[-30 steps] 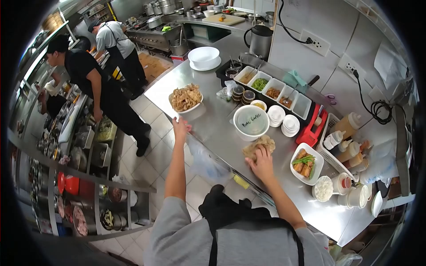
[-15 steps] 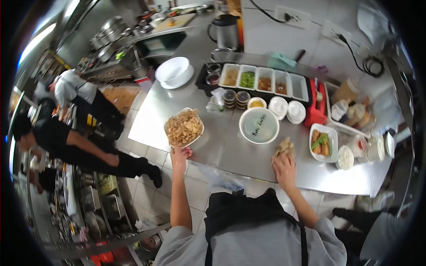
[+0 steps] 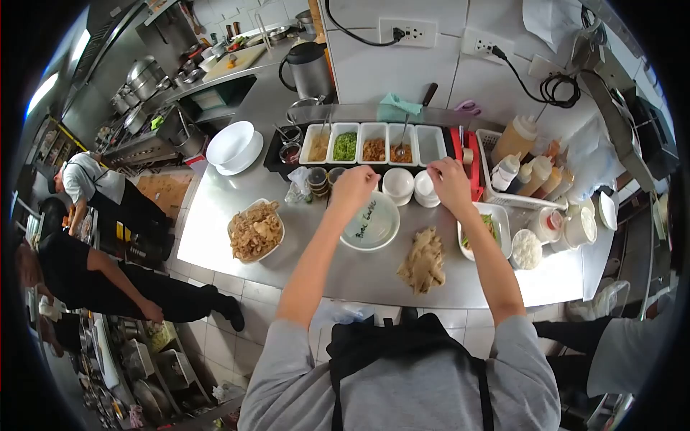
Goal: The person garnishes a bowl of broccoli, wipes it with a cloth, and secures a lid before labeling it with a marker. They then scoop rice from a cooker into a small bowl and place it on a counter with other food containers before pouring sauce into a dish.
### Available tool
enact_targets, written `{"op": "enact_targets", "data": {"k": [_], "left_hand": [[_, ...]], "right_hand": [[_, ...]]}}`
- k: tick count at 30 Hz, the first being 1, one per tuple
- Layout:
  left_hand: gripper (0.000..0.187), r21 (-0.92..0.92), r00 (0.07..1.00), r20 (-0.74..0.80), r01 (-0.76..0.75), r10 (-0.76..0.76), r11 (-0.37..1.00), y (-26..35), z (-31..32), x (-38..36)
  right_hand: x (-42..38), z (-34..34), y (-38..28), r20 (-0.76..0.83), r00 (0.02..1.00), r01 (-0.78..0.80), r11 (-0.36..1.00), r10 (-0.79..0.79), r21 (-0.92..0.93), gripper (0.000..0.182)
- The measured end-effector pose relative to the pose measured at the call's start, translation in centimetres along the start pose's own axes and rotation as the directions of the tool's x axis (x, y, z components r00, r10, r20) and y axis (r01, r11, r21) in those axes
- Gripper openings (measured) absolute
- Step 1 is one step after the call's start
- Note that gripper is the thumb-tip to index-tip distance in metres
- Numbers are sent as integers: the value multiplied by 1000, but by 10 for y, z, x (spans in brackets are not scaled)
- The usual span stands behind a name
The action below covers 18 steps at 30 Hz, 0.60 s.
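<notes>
My left hand (image 3: 353, 188) is raised above the round white tub (image 3: 375, 224) with dark handwriting on its clear lid. Its fingers are curled together; whatever they pinch, if anything, is hidden. My right hand (image 3: 451, 183) hovers beside the small white bowls (image 3: 426, 188), fingers also closed, with nothing I can make out in them. A crumpled tan cloth (image 3: 422, 262) lies on the steel counter between my forearms. At the left sits a white bowl of fried food (image 3: 256, 231). My right forearm partly covers a white dish with rolls and greens (image 3: 497, 228).
Along the back stand white ingredient containers (image 3: 374, 144), one holding a spoon. Stacked white bowls (image 3: 234, 147) are at the left, a steel jug (image 3: 309, 70) behind. A basket of squeeze bottles (image 3: 528, 172) stands right. Co-workers (image 3: 108, 266) are in the aisle at left.
Both hands have lifted and moved forward over the counter. My left hand has let go of the fried-food bowl; my right has left the cloth, which now lies spread out. The view has shifted.
</notes>
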<state>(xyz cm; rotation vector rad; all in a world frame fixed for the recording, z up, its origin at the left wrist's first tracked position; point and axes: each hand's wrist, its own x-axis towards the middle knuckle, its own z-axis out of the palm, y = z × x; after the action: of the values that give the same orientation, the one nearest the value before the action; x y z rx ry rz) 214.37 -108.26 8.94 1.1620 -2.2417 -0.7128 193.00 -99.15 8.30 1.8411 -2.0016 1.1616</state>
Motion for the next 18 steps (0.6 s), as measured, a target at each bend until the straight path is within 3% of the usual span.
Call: {"op": "enact_targets", "data": {"k": [3, 5, 8, 11, 14, 18], "left_hand": [[24, 259, 986, 143, 46, -85, 965, -1, 37, 47], [22, 244, 984, 141, 69, -105, 967, 0, 47, 54], [19, 218, 987, 113, 91, -118, 972, -2, 49, 50], [18, 190, 992, 42, 108, -118, 976, -2, 53, 45], [17, 196, 999, -24, 50, -46, 979, -1, 57, 44], [17, 170, 1000, -22, 9, -5, 985, -7, 58, 43]], "right_hand": [[15, 14, 13, 167, 986, -10, 1000, 11, -4, 11], [9, 17, 20, 292, 956, 16, 995, 15, -103, 10], [0, 16, 31, 303, 952, -23, 999, 35, -40, 10], [-3, 19, 40, 189, 982, -19, 999, 13, 28, 13], [4, 20, 42, 316, 916, -196, 964, 246, -182, 24], [3, 17, 37, 282, 931, -176, 962, 231, -206, 21]]}}
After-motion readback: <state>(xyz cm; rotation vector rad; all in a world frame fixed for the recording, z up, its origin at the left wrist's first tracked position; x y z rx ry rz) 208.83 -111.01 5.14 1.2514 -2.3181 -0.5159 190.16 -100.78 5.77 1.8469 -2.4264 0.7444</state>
